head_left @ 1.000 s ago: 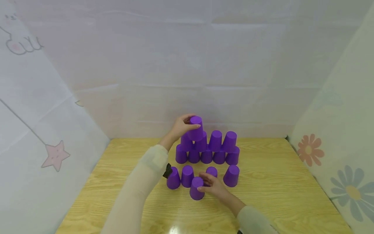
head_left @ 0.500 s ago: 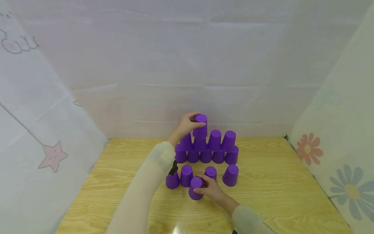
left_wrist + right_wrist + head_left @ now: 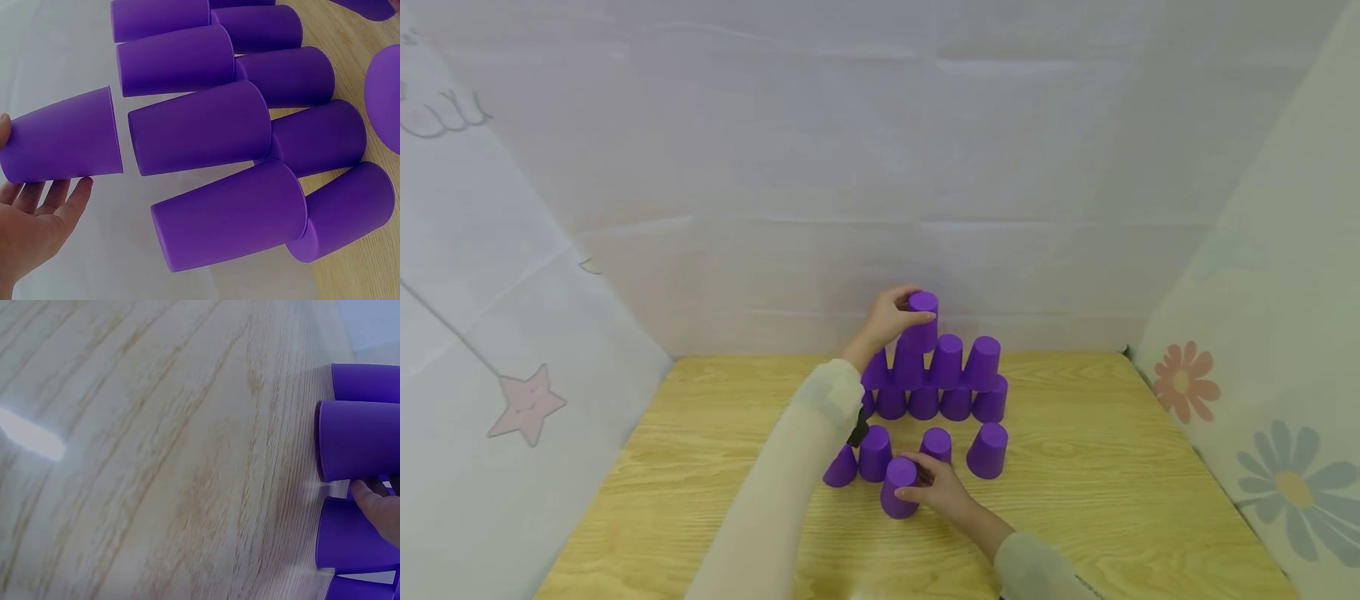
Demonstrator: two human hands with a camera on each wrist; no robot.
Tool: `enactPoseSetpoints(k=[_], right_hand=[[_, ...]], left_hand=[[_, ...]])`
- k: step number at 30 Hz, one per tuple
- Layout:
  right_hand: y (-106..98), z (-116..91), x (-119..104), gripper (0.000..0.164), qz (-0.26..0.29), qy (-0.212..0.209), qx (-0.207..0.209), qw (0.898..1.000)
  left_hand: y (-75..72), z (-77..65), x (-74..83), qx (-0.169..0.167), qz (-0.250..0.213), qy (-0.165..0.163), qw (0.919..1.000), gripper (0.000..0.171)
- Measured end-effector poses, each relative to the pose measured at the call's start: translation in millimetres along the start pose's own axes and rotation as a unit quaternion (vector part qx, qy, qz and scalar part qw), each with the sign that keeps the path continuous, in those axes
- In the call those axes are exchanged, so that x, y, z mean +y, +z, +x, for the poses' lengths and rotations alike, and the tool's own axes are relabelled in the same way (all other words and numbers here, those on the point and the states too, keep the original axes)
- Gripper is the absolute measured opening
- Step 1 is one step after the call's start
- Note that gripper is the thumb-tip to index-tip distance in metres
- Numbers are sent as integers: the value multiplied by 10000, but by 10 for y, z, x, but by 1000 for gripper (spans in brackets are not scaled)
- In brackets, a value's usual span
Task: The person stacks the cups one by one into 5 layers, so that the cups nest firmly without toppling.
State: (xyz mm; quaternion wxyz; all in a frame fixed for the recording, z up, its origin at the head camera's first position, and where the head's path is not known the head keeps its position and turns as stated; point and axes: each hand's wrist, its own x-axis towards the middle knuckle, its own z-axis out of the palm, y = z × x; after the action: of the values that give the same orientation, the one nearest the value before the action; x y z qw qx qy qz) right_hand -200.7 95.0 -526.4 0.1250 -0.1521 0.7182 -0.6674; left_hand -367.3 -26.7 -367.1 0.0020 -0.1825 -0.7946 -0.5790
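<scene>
My left hand holds an upside-down purple cup between thumb and fingers, above the upper row of a cup stack. In the left wrist view a narrow gap separates this held cup from the nearest upper-row cup. The stack has an upper row standing on a lower row, all purple and mouth down. Nearer to me, my right hand grips the side of another purple cup. Its rim is close to the tabletop; whether it touches, I cannot tell.
Several loose upside-down cups stand between the stack and me: one to the right, one behind my right hand, one to the left, and one partly behind my left sleeve. A pale cloth wall rises behind the wooden table.
My left hand has carried its cup to the right along the top of the stack. My right hand and its cup stay almost in place, shifting slightly toward me.
</scene>
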Motion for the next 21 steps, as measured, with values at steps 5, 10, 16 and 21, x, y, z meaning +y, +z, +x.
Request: enactPoseSetpoints(k=[5, 10, 16, 21], right_hand=[[24, -87, -210, 50, -54, 18, 22, 10000], [4, -115, -241, 49, -156, -38, 16, 9999], [-66, -104, -102, 50, 52, -113, -142, 9998], [-136, -119, 2, 53, 65, -82, -189, 9998]], left_hand=[[27, 44, -21, 97, 17, 31, 9999, 48], [49, 60, -25, 117, 77, 87, 9999, 48], [63, 68, -56, 72, -48, 116, 9999, 47], [81, 61, -58, 49, -32, 97, 9999, 47]])
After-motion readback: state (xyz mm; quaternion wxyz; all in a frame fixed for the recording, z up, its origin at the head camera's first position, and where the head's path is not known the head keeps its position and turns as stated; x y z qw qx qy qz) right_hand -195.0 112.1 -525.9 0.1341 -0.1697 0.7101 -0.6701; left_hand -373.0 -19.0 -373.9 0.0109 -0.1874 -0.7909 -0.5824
